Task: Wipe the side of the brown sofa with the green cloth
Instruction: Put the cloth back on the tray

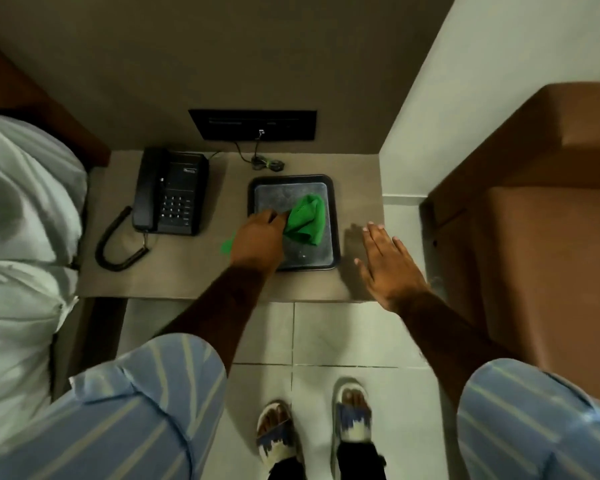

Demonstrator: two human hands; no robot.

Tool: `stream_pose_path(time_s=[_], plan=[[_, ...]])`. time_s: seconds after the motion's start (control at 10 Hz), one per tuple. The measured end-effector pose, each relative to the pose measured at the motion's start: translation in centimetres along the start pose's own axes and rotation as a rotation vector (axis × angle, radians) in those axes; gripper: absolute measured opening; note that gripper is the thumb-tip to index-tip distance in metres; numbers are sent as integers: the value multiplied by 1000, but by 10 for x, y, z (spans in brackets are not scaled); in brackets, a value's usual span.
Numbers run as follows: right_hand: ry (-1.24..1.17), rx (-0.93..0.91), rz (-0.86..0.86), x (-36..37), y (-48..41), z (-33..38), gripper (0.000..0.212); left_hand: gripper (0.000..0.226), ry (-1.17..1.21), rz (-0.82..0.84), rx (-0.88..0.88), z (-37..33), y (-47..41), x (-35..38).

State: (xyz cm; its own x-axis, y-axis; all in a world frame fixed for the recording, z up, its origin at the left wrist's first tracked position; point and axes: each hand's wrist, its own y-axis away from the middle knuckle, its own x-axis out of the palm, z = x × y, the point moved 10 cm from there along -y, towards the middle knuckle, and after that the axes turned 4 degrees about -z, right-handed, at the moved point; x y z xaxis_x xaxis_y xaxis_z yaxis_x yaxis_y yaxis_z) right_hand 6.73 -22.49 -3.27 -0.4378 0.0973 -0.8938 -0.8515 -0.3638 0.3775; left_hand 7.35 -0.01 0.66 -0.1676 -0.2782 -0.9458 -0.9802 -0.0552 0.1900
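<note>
The green cloth (307, 220) lies bunched over a black tray (329, 188) on the bedside table. My left hand (258, 239) is closed on the cloth's left end, and a small green corner shows left of my wrist. My right hand (383, 261) hovers flat with its fingers spread over the table's right edge and holds nothing. The brown sofa (541, 237) stands on the right, its near side facing me, just right of my right hand.
A black telephone (170, 195) with a coiled cord sits left of the tray. A black wall panel (253, 124) with a cable is behind it. A bed with white bedding (21, 237) fills the left. Pale floor tiles (343, 334) and my sandalled feet are below.
</note>
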Motion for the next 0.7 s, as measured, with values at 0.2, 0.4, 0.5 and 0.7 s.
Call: stream_pose_path(time_s=[0.2, 0.4, 0.5, 0.7], plan=[[-23, 24, 22, 53, -47, -22, 67, 56, -39, 84, 102, -14, -51, 63], [-17, -59, -138, 80, -57, -24, 71, 70, 53, 18, 80, -6, -38, 104], [42, -64, -172, 83, -49, -26, 71, 67, 26, -18, 108, -11, -27, 113], [-335, 4, -139, 7, -53, -21, 72, 87, -56, 103, 140, -20, -35, 75]])
